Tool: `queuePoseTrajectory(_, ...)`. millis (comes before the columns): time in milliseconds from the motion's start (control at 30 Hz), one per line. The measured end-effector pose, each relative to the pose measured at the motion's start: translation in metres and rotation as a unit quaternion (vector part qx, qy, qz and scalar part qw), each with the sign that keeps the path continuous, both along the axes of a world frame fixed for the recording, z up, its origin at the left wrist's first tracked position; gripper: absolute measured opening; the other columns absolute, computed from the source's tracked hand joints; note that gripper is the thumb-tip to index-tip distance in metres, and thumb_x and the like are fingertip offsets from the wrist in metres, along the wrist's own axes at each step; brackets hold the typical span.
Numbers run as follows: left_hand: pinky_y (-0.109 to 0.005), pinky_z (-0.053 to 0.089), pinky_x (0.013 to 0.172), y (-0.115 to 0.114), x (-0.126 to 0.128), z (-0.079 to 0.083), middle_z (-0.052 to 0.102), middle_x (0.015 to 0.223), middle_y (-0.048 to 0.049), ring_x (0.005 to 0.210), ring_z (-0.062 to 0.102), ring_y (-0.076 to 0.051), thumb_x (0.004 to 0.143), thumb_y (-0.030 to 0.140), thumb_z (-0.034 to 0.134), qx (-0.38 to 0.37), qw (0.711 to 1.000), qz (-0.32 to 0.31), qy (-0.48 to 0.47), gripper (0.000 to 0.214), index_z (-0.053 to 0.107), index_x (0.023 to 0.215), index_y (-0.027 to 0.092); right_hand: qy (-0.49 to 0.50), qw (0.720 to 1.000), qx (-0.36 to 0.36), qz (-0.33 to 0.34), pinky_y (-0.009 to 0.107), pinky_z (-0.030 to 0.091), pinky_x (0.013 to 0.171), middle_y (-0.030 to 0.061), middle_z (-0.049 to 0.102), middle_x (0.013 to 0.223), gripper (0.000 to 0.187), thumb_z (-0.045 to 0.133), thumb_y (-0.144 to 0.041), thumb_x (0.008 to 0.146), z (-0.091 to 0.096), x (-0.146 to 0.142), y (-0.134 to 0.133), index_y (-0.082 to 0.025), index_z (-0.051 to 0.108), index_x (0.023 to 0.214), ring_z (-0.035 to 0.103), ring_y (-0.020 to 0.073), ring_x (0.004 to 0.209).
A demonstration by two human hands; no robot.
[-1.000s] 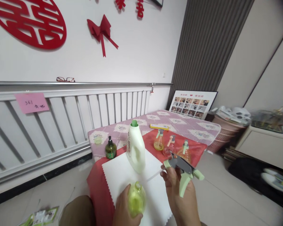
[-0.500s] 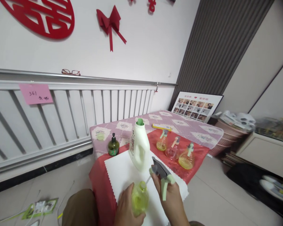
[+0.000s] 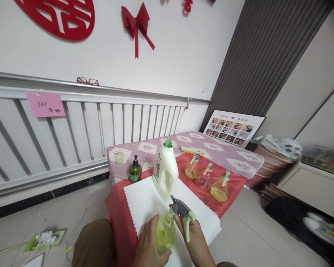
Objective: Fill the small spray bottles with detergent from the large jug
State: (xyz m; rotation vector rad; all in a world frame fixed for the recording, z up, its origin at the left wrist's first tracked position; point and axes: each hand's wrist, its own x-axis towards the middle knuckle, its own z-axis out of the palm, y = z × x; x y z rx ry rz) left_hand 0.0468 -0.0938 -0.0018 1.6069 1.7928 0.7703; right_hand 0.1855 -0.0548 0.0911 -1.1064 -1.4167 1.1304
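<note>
My left hand point(image 3: 149, 243) is wrapped round a clear spray bottle point(image 3: 166, 234) with yellow-green liquid in it, held over the white cloth point(image 3: 140, 196). In my right hand point(image 3: 194, 243) is a grey and pale green spray head point(image 3: 183, 212), its trigger hanging down. The collar of the spray head is at the mouth of the bottle; whether it is seated there I cannot tell. Just beyond stands a large white jug point(image 3: 167, 174) with a green opening on top.
Three small spray bottles, one with yellow liquid point(image 3: 219, 190), another pinkish point(image 3: 203, 180), stand on the red cloth point(image 3: 231, 178) to the right. A dark green pump bottle point(image 3: 135, 171) stands left of the jug. A yellow box point(image 3: 191, 151) lies behind. A radiator point(image 3: 89, 129) lines the wall.
My right hand has moved left and down with the spray head, bringing it to the bottle's mouth. My left hand still grips the bottle. The view has shifted slightly.
</note>
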Motion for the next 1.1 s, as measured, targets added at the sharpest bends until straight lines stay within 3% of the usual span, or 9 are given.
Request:
queuePoseTrajectory(167,-0.038,0.024,0.121,0.001,-0.001,-0.005,0.040,0.154,-0.0128,0.143,0.034,-0.028,0.055,0.025,0.062,0.006,1.000,-0.002,0.008,0.100,0.028,0.148,0.010,0.012,0.999,0.023,-0.026,0.039,0.053,0.093,0.0089,0.073,0.111,0.045,0.077,-0.036,0.074,0.001,0.002,0.003,-0.024,0.067,0.116,0.067,0.0258,0.101)
queuePoseTrajectory(433,-0.039,0.027,0.120,-0.001,0.000,-0.005,0.043,0.152,-0.0138,0.141,0.036,-0.028,0.057,0.025,0.060,0.025,1.000,-0.001,0.013,0.097,0.029,0.147,0.010,-0.008,0.999,0.039,-0.011,0.040,0.055,0.087,0.0105,0.075,0.105,0.034,0.072,-0.036,0.077,-0.013,0.000,-0.002,-0.022,0.069,0.108,0.069,0.0255,0.094)
queuePoseTrajectory(633,-0.038,0.026,0.120,-0.002,0.000,-0.007,0.044,0.152,-0.0114,0.141,0.036,-0.027,0.056,0.024,0.062,0.028,1.000,0.007,0.009,0.097,0.030,0.147,0.015,-0.022,0.999,0.032,-0.005,0.043,0.056,0.086,0.0113,0.076,0.102,0.036,0.073,-0.041,0.076,-0.010,0.001,-0.007,-0.022,0.071,0.107,0.070,0.0281,0.094)
queuePoseTrajectory(867,-0.040,0.028,0.119,0.001,0.000,-0.012,0.045,0.151,-0.0127,0.140,0.038,-0.029,0.056,0.024,0.062,0.038,0.999,0.006,0.011,0.095,0.032,0.146,0.015,-0.042,0.998,0.037,0.017,0.042,0.056,0.085,0.0095,0.076,0.097,0.036,0.073,-0.040,0.075,-0.012,0.002,-0.005,-0.022,0.072,0.107,0.069,0.0245,0.082)
queuePoseTrajectory(1100,-0.041,0.028,0.120,0.000,-0.001,-0.011,0.044,0.152,-0.0126,0.141,0.037,-0.029,0.056,0.024,0.061,0.043,0.999,0.008,0.004,0.096,0.031,0.146,0.013,-0.077,0.995,0.042,0.045,0.040,0.055,0.083,0.0088,0.074,0.094,0.035,0.067,-0.039,0.080,0.001,0.003,-0.004,-0.021,0.071,0.110,0.067,0.0223,0.080)
